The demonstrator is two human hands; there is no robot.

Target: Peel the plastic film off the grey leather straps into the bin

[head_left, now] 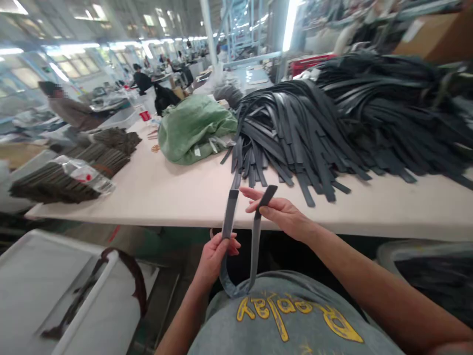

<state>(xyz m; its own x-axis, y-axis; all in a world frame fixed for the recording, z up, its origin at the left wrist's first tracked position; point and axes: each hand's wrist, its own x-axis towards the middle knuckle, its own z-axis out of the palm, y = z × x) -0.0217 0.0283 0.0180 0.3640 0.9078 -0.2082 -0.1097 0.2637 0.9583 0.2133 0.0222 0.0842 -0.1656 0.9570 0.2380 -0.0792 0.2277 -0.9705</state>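
Note:
A dark grey strip [254,241] hangs in a U between my two hands, in front of the table's edge. My left hand [217,252] pinches one side of it below the upright end, thumb on top. Near the strip's other end, my right hand [279,211] grips it between thumb and fingers, with some fingertips spread to the left. The bottom of the loop rests against the grey shirt. Beyond my hands, a large pile of dark strips [291,128] lies on the pale table [177,197], their ends toward me.
A green sack [199,128] sits left of the strips. Brown bundles [96,158] lie at the table's left end. Below is a white bin [107,291] with a dark strip over its rim. A person [70,106] is at the far left; a cardboard box [432,37] stands back right.

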